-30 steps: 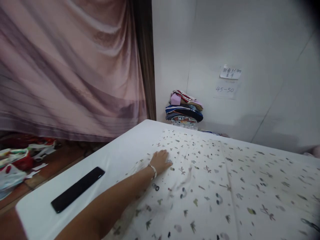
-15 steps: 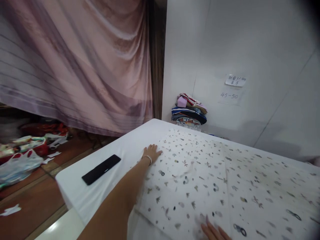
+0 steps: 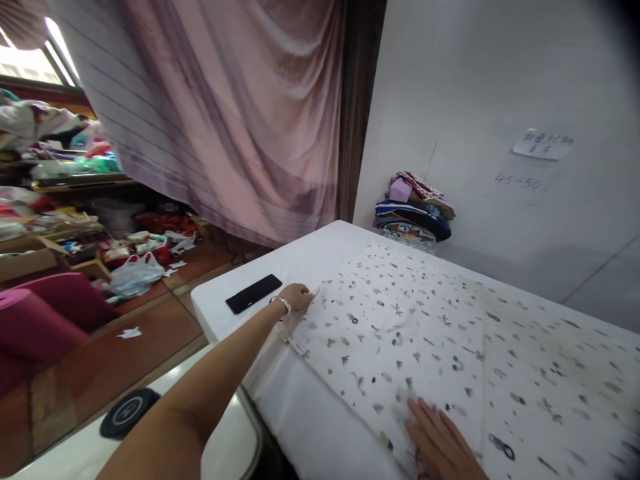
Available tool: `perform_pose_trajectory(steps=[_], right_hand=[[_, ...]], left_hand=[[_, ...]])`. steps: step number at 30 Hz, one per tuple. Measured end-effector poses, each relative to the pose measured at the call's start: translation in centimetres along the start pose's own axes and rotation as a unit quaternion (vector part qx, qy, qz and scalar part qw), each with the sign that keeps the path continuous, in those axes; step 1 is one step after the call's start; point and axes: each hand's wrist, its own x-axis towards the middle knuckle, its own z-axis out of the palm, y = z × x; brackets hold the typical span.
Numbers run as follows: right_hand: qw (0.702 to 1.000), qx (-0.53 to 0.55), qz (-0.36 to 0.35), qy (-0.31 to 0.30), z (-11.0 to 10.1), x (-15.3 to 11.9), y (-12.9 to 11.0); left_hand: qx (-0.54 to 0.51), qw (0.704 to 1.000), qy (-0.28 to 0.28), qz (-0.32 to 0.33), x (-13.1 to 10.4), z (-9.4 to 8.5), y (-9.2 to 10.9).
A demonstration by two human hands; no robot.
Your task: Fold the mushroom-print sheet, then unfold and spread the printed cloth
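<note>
A white cloth (image 3: pixel 430 333) printed with small plant-like motifs lies spread over a white-covered table. My left hand (image 3: pixel 297 297), with a bracelet at the wrist, reaches to its left edge. Its fingers are closed there, pinching a bit of the cloth, which rises in a small peak at the fingertips. Flat on the near part of the cloth rests my right hand (image 3: pixel 443 437), fingers stretched out and slightly blurred. A seam or fold line crosses the cloth to the right of that hand.
A black phone (image 3: pixel 254 293) lies left of my left hand on the table (image 3: pixel 320 243). Folded fabrics (image 3: pixel 415 210) are stacked by the wall below paper notes (image 3: pixel 543 145). A round black object (image 3: pixel 129 413) sits on a pale surface. Plastic bags (image 3: pixel 137 273) and boxes crowd the floor.
My left hand has gone from lying spread on the cloth to pinching its left edge. My right hand shows more fully on the cloth. The view has swung left.
</note>
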Motion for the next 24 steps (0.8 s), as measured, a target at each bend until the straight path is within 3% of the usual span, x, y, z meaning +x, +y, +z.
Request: perform_pose_trajectory(steps=[4,8,13,17,21,24], right_hand=[[0.998,0.032,-0.053,-0.019,-2.2,3.8,-0.7],[0.998,0.039,-0.052,-0.026,-2.4,6.3,-2.2],[0.997,0.026,-0.057,-0.05,-0.8,6.9,-2.6],[0.996,0.029,-0.058,-0.064,-1.4,6.9,-2.8],[0.997,0.05,-0.06,-0.022,-2.0,7.7,-3.5],[0.996,0.054,-0.075,-0.001,-1.4,8.8,-4.0]], left_hand=[[0.028,0.999,0.016,-0.035,-1.3,0.6,-0.2],[0.028,0.998,0.024,-0.045,-0.9,0.1,-0.6],[0.019,0.998,0.049,-0.046,-1.1,-0.4,-2.4],[0.008,0.996,0.077,-0.043,-2.3,-0.4,-3.5],[0.009,0.991,0.127,-0.028,-4.0,-0.8,-4.0],[0.009,0.993,0.12,-0.009,-5.1,-0.7,-3.9]])
